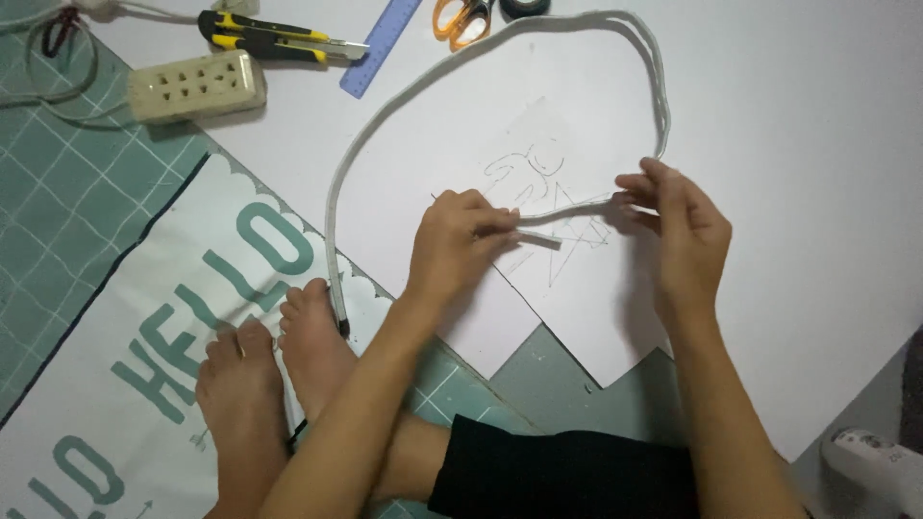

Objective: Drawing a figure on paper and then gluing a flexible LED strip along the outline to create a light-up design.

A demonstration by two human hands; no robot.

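Left fingers: we see the left hand [460,245] with thumb and forefinger pressed together, pinching one end of a thin white strip [553,213].
Right fingers: the right hand [681,226] has its fingertips closed together on the same strip, further along it.
Strip, held span: between the two hands its long axis runs nearly level, left to right, sagging slightly at the middle; a short free end pokes rightward past the left fingers.
Strip, loop: from the right fingers it climbs, arcs over the top, and comes down the left side in a wide loop.
Strip, far end: points down toward the person, ending by the toes of a bare foot [312,336].
Beneath: large white paper sheet [769,144] with faint pencil scribbles [538,173] directly under the held span.
Further out: green grid cutting mat [58,202], a printed white mat [144,327] under the feet.
Top edge: yellow utility knife [274,37], blue ruler [380,46], orange scissors [461,19], beige power strip [197,86].
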